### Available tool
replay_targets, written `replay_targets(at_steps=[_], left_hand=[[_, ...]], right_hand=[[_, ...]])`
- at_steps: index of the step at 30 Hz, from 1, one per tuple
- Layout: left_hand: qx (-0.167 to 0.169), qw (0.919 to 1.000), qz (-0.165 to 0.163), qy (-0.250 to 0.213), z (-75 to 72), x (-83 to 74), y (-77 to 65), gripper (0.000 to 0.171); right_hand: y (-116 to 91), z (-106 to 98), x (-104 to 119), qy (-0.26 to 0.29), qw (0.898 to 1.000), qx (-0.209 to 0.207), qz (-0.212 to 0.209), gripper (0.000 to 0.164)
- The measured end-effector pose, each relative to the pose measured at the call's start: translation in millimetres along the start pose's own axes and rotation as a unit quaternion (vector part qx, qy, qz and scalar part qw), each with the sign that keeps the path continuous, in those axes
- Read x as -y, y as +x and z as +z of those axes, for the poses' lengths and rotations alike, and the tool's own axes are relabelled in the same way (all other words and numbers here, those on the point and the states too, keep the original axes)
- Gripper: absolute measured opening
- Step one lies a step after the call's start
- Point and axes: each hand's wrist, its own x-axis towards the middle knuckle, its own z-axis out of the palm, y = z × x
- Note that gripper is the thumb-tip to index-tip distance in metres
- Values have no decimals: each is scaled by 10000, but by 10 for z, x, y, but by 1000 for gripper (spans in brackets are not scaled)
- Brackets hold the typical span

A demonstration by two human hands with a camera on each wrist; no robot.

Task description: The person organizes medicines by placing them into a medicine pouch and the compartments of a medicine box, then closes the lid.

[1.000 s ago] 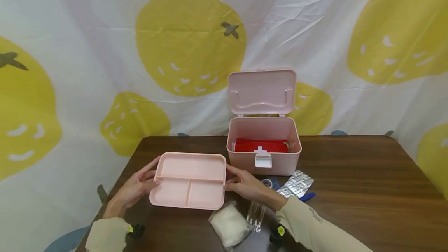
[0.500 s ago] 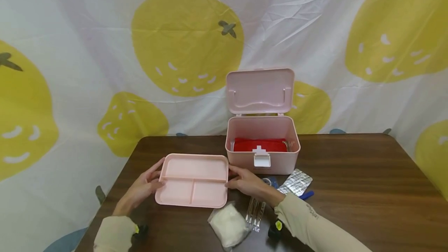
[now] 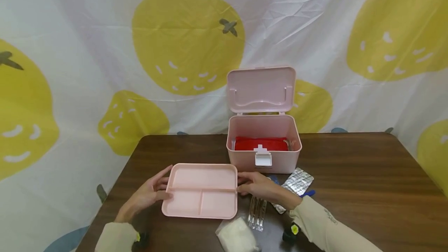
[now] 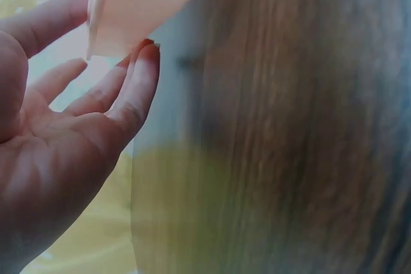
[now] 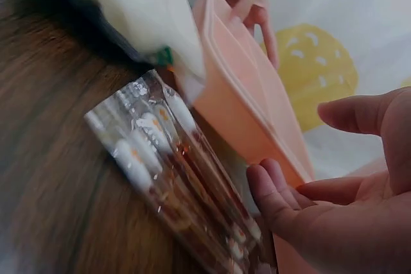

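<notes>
A shallow pink divided tray (image 3: 203, 176) with three compartments is held between both hands, left of the first-aid box. My left hand (image 3: 145, 195) grips its left end, thumb at the rim and fingers on the outer side and beneath, as the left wrist view shows. At the opposite end, my right hand (image 3: 260, 187) holds the rim with its fingertips. In the right wrist view the fingers (image 5: 273, 187) touch the tray's end wall. I cannot tell whether the tray touches the table. A clear pack of cotton swabs (image 5: 186, 178) lies beneath the right wrist.
A pink first-aid box (image 3: 264, 158) stands behind with its lid up and a red pouch (image 3: 260, 144) inside. A white padded packet (image 3: 238, 238), foil blister packs (image 3: 298, 181) and a blue slim object (image 3: 308, 193) lie on the wooden table (image 3: 350, 189).
Both hands have moved the tray to the right and toward me, most clearly in the last half second. The box and the small items have stayed on the table.
</notes>
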Motion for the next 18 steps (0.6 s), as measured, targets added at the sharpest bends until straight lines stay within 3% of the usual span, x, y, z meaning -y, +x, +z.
replay_targets(at_steps=[5, 11, 18], left_hand=[[212, 9994, -37, 287, 93, -24, 33, 94], [228, 9978, -49, 623, 199, -72, 95, 91], [-17, 9950, -62, 999, 303, -144, 148, 84]], right_hand=[[-96, -89, 1, -203, 9997, 60, 76, 46], [-203, -187, 17, -621, 9979, 85, 158, 42], [-508, -225, 79, -977, 9943, -425, -46, 46]])
